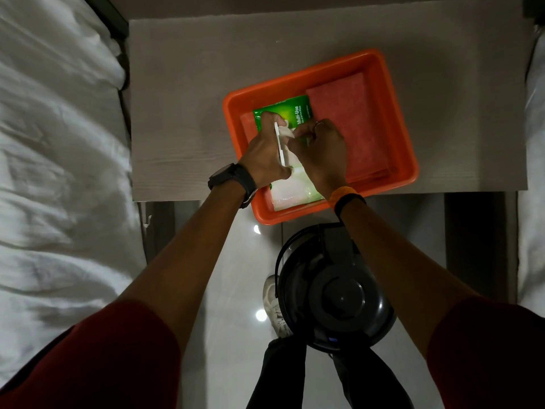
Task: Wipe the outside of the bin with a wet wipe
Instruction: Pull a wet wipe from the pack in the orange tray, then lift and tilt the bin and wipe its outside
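Wore dark red sleeves (118,364) pushed up past the elbows, with dark trousers (283,373) showing at the bottom of the view. Stood on a glossy pale floor (236,261), one white shoe (272,302) planted just left of the bin (336,290). Found that bin right at the feet: round, black, lid closed, on the floor below the near edge of the table and under the right forearm, touched by neither hand.

Had both bare forearms stretched forward and up over the bin toward the table. Carried a black watch (233,178) on the left wrist, and an orange band (343,194) with a black one beside it on the right.

Gripped the pack's white flap (279,143) with the left hand (265,152), thumb and fingers closed on it and holding it up on edge. Pinched a white wet wipe (286,132) at the opening between the fingertips of the right hand (321,149), a ring (318,124) visible on one finger. Kept the two hands nearly touching over the green wipe pack (290,110), marked "Multi-Use", its near end pale and partly hidden by the wrists.

Had the pack lying in an orange tray (395,113), beside a flat pink cloth (354,119) filling the tray's right half. Saw the tray set askew on a grey wood-grain table (182,98), its near corner hanging over the table's edge. Saw rumpled white bedding (53,143) along the whole left side, hard against the table.
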Motion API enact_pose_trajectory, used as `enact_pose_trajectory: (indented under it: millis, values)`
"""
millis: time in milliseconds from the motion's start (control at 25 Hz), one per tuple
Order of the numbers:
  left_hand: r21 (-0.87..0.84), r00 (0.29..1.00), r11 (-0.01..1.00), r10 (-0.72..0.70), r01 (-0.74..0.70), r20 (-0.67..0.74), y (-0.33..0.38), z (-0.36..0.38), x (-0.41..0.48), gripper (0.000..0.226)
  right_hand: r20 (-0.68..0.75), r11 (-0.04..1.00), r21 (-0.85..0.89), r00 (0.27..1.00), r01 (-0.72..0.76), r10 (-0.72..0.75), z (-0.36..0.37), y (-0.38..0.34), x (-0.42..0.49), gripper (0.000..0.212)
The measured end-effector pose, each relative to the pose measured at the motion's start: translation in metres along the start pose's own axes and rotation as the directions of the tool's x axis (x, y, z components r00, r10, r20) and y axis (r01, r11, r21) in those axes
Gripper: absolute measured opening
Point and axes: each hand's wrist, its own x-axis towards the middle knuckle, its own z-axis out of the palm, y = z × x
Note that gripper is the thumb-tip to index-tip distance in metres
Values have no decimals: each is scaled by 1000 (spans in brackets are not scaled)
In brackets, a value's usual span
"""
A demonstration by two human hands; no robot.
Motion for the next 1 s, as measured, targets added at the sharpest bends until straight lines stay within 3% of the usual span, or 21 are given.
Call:
enact_pose_trajectory:
  millis: [200,320,480,600,680,760,800,840,880,920,1000]
  values:
    - [-39,1000,999,7,-8,-5,6,0,-4,102,87,908,400,992,-122,95,-27,4,-15,18]
    - [66,997,998,13,-18,72,6,12,-11,118,112,878,439,981,-193,159,-43,13,-31,24]
    - [489,984,856,111,-167,141,3,40,-31,79,27,842,495,972,-215,233,-59,23,-50,24]
    - [570,983,807,70,-155,168,16,46,-42,62,-14,807,559,971,-191,240,-78,30,-70,23]
    - [442,988,884,147,-154,50,34,48,-55,45,60,737,648,977,-193,203,-95,41,-95,21]
    - [20,978,987,160,-159,-136,54,59,-82,34,213,598,756,964,-264,157,-110,59,-126,17]
    - [-317,988,942,70,-110,-134,66,70,-101,29,283,524,792,949,-314,142,-116,70,-143,16]
    - [-604,1000,797,-20,3,-22,76,85,-120,26,315,490,799,937,-347,150,-120,83,-160,17]
    - [-763,991,632,-76,135,112,81,102,-138,24,305,503,786,933,-360,191,-121,96,-175,17]
    - [-806,969,540,-123,245,212,82,122,-154,24,257,558,750,933,-356,250,-123,111,-189,16]
    - [-804,933,474,-191,360,305,79,162,-180,20,163,679,652,937,-337,308,-129,143,-213,14]
